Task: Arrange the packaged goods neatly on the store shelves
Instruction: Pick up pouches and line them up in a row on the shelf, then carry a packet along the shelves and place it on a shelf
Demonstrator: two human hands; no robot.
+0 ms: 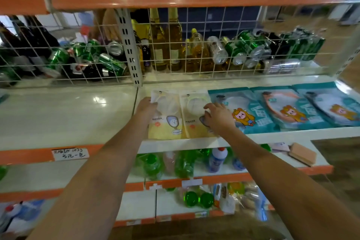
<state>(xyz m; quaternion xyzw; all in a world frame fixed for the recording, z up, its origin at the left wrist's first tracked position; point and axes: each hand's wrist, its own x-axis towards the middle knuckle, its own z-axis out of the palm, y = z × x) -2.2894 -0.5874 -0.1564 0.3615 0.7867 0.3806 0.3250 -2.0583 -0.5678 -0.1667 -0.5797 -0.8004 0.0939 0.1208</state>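
Two yellow-and-white packets lie flat side by side on the white shelf. My left hand holds the upper left edge of the left yellow packet, fingers curled at its corner. My right hand rests with spread fingers on the right yellow packet, near its right edge. To the right, three teal packets with a cartoon figure lie in a row, overlapping a little.
A white wire grid closes the shelf's back; behind it stand oil bottles and lie green cans. The shelf's left half is bare. Lower shelves hold green bottles, a blue-white bottle and an orange brush. A handwritten price tag sits on the orange edge.
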